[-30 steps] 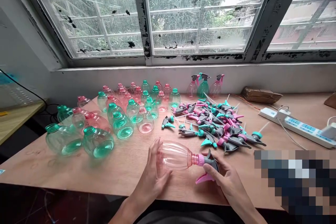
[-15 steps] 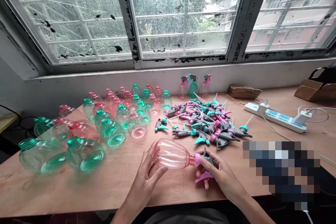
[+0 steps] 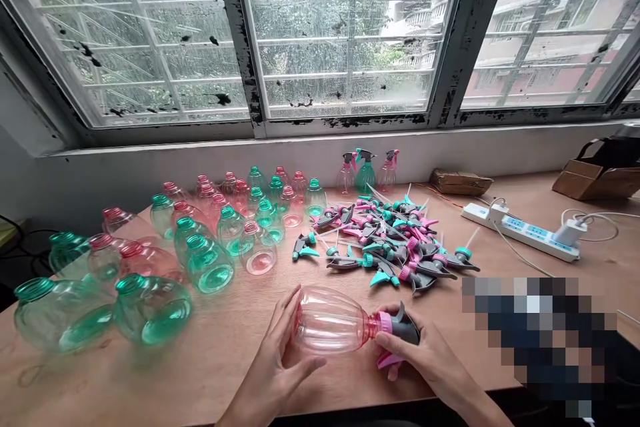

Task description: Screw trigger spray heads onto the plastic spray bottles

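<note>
A clear pink spray bottle (image 3: 330, 321) lies on its side in the air above the front of the table, its base to the left. My left hand (image 3: 283, 353) cups that base, fingers along its end and thumb standing slightly off below. At the neck, a grey and pink trigger sprayer head (image 3: 403, 327) with a pink collar is on the bottle. My right hand (image 3: 420, 353) grips the head, thumb against the collar, other fingers partly hidden behind around the pink trigger. Beyond the bottle lies a pile of trigger sprayer heads (image 3: 385, 233) in grey, pink and teal.
Green bottles (image 3: 153, 310) and pink bottles (image 3: 257, 247) without heads stand at the left. Three bottles with heads (image 3: 365, 170) stand by the wall. At the right are a power strip (image 3: 520, 232), a brown package (image 3: 461, 182), a cardboard box (image 3: 595, 173) and a blurred-out patch.
The bottle and both hands sit slightly lower in view. The sprayer head has turned, showing more of its grey body and less pink trigger. My left thumb has come away from the bottle.
</note>
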A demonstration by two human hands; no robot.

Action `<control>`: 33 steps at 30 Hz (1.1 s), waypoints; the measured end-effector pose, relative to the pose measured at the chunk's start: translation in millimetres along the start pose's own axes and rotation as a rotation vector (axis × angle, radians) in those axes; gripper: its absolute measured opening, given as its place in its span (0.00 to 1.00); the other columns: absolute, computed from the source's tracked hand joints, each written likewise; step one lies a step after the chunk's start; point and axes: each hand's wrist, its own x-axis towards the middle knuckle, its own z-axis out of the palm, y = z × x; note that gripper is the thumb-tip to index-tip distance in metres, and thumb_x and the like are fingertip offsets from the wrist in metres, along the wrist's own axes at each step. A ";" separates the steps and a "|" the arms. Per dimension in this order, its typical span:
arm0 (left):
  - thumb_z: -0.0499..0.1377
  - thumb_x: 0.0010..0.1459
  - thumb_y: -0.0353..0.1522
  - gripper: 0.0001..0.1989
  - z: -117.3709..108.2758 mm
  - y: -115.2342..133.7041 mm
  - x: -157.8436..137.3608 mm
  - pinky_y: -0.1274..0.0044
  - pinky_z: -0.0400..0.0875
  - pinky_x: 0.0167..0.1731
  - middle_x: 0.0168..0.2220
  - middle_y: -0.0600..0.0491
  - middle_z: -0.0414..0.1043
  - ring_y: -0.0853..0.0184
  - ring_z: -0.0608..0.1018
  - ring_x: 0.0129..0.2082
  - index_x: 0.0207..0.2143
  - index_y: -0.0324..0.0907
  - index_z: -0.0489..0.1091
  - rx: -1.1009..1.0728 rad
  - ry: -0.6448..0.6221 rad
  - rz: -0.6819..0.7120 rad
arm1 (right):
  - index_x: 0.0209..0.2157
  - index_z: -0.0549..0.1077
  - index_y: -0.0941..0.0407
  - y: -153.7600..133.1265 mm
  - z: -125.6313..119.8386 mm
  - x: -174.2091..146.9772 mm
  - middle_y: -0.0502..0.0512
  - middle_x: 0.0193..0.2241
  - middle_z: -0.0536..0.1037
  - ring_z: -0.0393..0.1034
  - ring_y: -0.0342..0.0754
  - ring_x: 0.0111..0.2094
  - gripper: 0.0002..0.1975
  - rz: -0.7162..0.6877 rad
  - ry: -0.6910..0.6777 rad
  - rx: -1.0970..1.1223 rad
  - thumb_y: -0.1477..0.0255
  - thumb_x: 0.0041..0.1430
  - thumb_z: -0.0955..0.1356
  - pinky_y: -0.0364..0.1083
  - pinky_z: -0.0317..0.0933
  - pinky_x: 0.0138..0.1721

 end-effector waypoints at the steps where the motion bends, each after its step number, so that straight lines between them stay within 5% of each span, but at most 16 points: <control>1: 0.69 0.56 0.39 0.43 0.3 1.5 -0.3 0.59 0.45 0.71 0.74 0.50 0.44 0.50 0.50 0.72 0.69 0.53 0.51 -0.032 -0.009 -0.013 | 0.42 0.71 0.57 -0.6 0.4 -0.4 0.48 0.22 0.83 0.77 0.44 0.20 0.21 0.005 0.001 -0.006 0.63 0.52 0.78 0.41 0.74 0.21; 5: 0.66 0.59 0.42 0.45 1.8 1.9 -2.9 0.61 0.47 0.70 0.72 0.49 0.51 0.50 0.55 0.71 0.71 0.53 0.43 -0.149 -0.049 -0.079 | 0.41 0.72 0.56 -1.5 1.7 -2.1 0.46 0.22 0.82 0.77 0.44 0.20 0.20 -0.017 0.007 -0.039 0.62 0.52 0.78 0.43 0.75 0.23; 9: 0.69 0.55 0.41 0.55 2.2 2.6 -7.0 0.61 0.41 0.71 0.74 0.47 0.41 0.51 0.49 0.72 0.72 0.51 0.33 -0.143 -0.064 -0.130 | 0.41 0.74 0.55 -2.8 2.3 -3.9 0.46 0.24 0.80 0.76 0.45 0.21 0.19 -0.069 0.008 -0.091 0.62 0.51 0.79 0.44 0.75 0.23; 12: 0.66 0.57 0.45 0.55 2.3 9.5 -8.4 0.61 0.44 0.70 0.75 0.47 0.39 0.51 0.49 0.72 0.72 0.51 0.29 -0.194 -0.091 -0.151 | 0.47 0.74 0.53 -4.8 2.5 -5.5 0.50 0.36 0.82 0.76 0.45 0.23 0.23 -0.088 0.010 -0.088 0.63 0.51 0.79 0.44 0.75 0.24; 18: 0.64 0.60 0.45 0.48 -0.8 10.5 -6.0 0.60 0.50 0.69 0.72 0.46 0.50 0.48 0.59 0.69 0.72 0.51 0.38 -0.143 -0.146 -0.140 | 0.41 0.74 0.56 -2.6 2.8 -3.3 0.44 0.19 0.79 0.73 0.44 0.19 0.19 -0.066 0.003 -0.092 0.62 0.52 0.78 0.43 0.70 0.24; 21: 0.66 0.59 0.42 0.51 -2.4 2.7 -5.2 0.60 0.49 0.69 0.73 0.49 0.45 0.49 0.58 0.69 0.71 0.56 0.33 -0.106 -0.167 -0.129 | 0.41 0.72 0.57 -0.4 1.9 -1.1 0.45 0.19 0.79 0.71 0.43 0.18 0.20 -0.079 -0.010 -0.074 0.61 0.54 0.77 0.42 0.68 0.23; 25: 0.66 0.59 0.41 0.52 0.0 2.7 -6.2 0.62 0.37 0.71 0.74 0.52 0.40 0.53 0.49 0.72 0.71 0.58 0.30 -0.066 -0.135 -0.102 | 0.42 0.71 0.58 0.7 1.0 -1.2 0.45 0.19 0.79 0.70 0.41 0.18 0.20 -0.080 -0.027 -0.065 0.62 0.55 0.77 0.41 0.64 0.22; 30: 0.69 0.55 0.43 0.58 2.0 12.6 -10.9 0.60 0.37 0.71 0.75 0.49 0.37 0.52 0.46 0.73 0.72 0.52 0.29 -0.098 -0.128 -0.147 | 0.39 0.73 0.58 -1.0 1.6 -3.5 0.46 0.20 0.80 0.72 0.42 0.21 0.19 -0.062 -0.008 -0.071 0.62 0.53 0.78 0.41 0.68 0.25; 33: 0.66 0.57 0.44 0.53 1.1 16.3 -12.5 0.63 0.40 0.71 0.75 0.49 0.39 0.52 0.47 0.73 0.72 0.50 0.34 -0.120 -0.143 -0.176 | 0.37 0.74 0.57 -1.8 1.4 -4.6 0.46 0.21 0.80 0.74 0.43 0.22 0.17 -0.057 -0.002 -0.072 0.64 0.51 0.79 0.41 0.70 0.26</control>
